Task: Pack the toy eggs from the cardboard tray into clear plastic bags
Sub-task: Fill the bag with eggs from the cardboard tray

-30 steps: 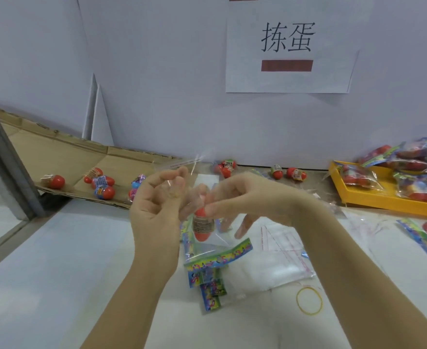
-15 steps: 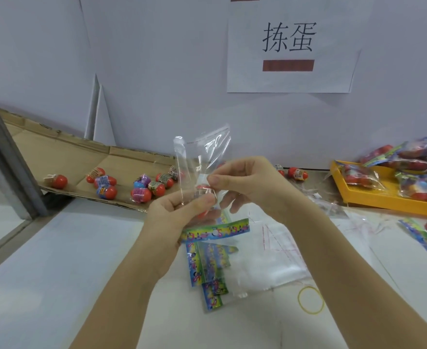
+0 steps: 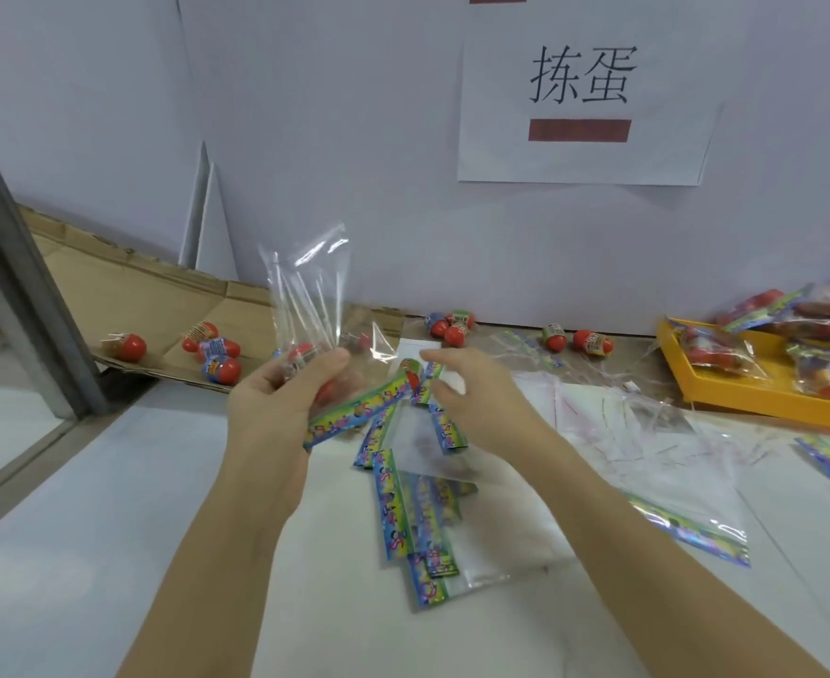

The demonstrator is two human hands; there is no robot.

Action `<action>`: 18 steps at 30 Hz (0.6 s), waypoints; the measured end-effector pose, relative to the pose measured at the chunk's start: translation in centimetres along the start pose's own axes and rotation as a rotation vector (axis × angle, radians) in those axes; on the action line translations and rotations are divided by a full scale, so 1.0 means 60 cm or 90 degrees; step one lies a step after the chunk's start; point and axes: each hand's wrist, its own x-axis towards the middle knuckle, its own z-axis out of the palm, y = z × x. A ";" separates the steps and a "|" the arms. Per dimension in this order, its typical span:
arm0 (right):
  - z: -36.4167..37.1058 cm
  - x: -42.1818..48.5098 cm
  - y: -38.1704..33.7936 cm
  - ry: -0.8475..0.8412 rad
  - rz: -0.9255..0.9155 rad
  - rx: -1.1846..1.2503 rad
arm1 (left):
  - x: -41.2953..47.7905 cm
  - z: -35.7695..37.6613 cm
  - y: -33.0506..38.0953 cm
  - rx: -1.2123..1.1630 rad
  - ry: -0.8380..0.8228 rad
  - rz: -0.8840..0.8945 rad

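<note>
My left hand (image 3: 281, 398) grips a clear plastic bag (image 3: 308, 291) that stands upright, with a red toy egg (image 3: 300, 357) inside it and a colourful header strip (image 3: 359, 411) hanging below the fingers. My right hand (image 3: 472, 393) hovers just right of the bag with fingers loosely bent, holding nothing. More red toy eggs (image 3: 217, 357) lie on the flat cardboard tray (image 3: 109, 296) at the left. Other eggs (image 3: 452, 327) sit against the wall.
A pile of empty bags with colourful headers (image 3: 403, 506) lies on the white table below my hands. A yellow tray (image 3: 755, 393) of filled bags stands at the right. A grey metal post (image 3: 16, 296) slants at the left. A paper sign (image 3: 584, 85) hangs on the wall.
The right hand has let go of the bag and drawn back to the right. The left hand now holds the bag alone, shifted left, with the egg inside.
</note>
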 end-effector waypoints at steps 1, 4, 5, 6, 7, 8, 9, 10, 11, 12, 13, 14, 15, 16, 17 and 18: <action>0.013 0.006 -0.002 -0.006 -0.008 -0.032 | -0.001 0.002 -0.002 0.002 -0.002 -0.016; 0.032 0.040 -0.014 0.001 0.051 -0.116 | -0.002 0.008 -0.004 0.003 -0.017 -0.039; 0.038 0.055 -0.022 -0.005 0.074 -0.165 | -0.001 0.008 -0.003 0.009 -0.016 -0.047; 0.043 0.063 -0.024 -0.015 0.098 -0.212 | -0.003 0.009 -0.007 0.018 -0.012 -0.054; 0.048 0.073 -0.029 -0.021 0.110 -0.249 | -0.004 0.008 -0.008 0.024 -0.007 -0.062; 0.053 0.080 -0.036 -0.026 0.108 -0.290 | -0.004 0.007 -0.009 0.029 -0.010 -0.063; 0.055 0.083 -0.040 -0.040 0.097 -0.341 | -0.005 0.007 -0.008 0.029 -0.010 -0.065; 0.055 0.084 -0.041 -0.047 0.076 -0.378 | -0.004 0.007 -0.008 0.030 -0.013 -0.064; 0.054 0.086 -0.037 -0.038 0.054 -0.370 | -0.003 0.008 -0.006 0.025 -0.011 -0.062; 0.050 0.087 -0.030 -0.011 0.037 -0.299 | -0.002 0.009 -0.006 0.019 -0.008 -0.060; 0.045 0.087 -0.024 0.041 0.030 -0.172 | -0.002 0.009 -0.005 0.010 -0.006 -0.058; 0.036 0.083 -0.023 0.109 0.031 -0.024 | -0.003 0.011 -0.005 0.003 -0.007 -0.055; 0.024 0.079 -0.023 0.190 0.032 0.117 | -0.005 0.013 -0.004 -0.006 -0.007 -0.051; 0.007 0.073 -0.027 0.264 0.038 0.236 | -0.007 0.015 -0.004 -0.012 -0.008 -0.048; -0.011 0.068 -0.033 0.316 0.041 0.333 | -0.009 0.016 -0.004 -0.015 -0.009 -0.047; -0.032 0.065 -0.040 0.345 0.030 0.412 | -0.011 0.019 -0.005 -0.008 -0.012 -0.045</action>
